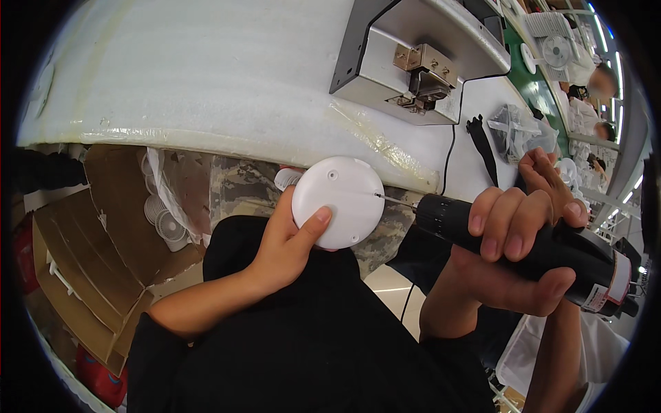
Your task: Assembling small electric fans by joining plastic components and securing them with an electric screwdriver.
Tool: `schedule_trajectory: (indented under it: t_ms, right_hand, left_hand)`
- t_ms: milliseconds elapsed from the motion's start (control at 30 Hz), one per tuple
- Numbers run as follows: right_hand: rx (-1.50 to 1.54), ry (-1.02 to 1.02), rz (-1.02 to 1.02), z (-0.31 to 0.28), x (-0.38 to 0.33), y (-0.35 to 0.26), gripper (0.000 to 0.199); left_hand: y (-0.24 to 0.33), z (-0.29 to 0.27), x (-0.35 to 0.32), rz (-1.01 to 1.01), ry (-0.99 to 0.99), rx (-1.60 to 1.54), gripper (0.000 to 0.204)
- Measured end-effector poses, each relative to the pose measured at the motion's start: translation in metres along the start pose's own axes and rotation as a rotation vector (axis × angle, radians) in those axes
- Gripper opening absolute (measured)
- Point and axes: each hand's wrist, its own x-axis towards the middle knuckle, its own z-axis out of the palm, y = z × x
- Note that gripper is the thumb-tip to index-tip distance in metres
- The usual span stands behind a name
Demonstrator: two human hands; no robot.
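My left hand grips a round white plastic base above my lap, thumb pressed on its flat face. Screw holes show near the rim of the base. In my right hand, fingers wrapped round it, is a black electric screwdriver held nearly level. Its thin bit reaches left to a hole at the right side of the base, with a small dark screw at the tip. Whether the screw sits fully in the hole I cannot tell. Another person's hand and forearm show behind the screwdriver.
A grey metal screw feeder stands on the white-covered table. Right of it lie a black strap and a clear plastic bag. An open cardboard box with white fan parts is at left. People sit along a green workbench beyond.
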Motion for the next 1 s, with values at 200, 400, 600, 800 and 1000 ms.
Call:
schedule_trajectory:
  t_ms: [200, 400, 600, 800, 1000]
  right_hand:
    - [-0.038, -0.048, 0.006, 0.003, 0.000, 0.008, 0.048]
    - [-0.088, -0.094, 0.007, 0.011, -0.001, 0.009, 0.043]
    - [-0.147, -0.093, 0.009, 0.017, -0.001, 0.014, 0.042]
    - [-0.166, -0.135, 0.004, 0.021, 0.000, 0.015, 0.040]
    - [-0.138, -0.136, 0.045, 0.018, -0.010, 0.017, 0.045]
  left_hand:
    - [0.001, 0.000, 0.000, -0.008, -0.014, 0.021, 0.039]
    - [0.007, 0.004, 0.000, -0.012, 0.021, 0.014, 0.038]
    - [0.007, 0.004, 0.002, -0.017, 0.019, -0.012, 0.038]
    - [-0.001, 0.006, 0.000, -0.009, 0.038, -0.106, 0.039]
    - [-0.007, 0.006, -0.001, -0.006, 0.037, -0.133, 0.040]
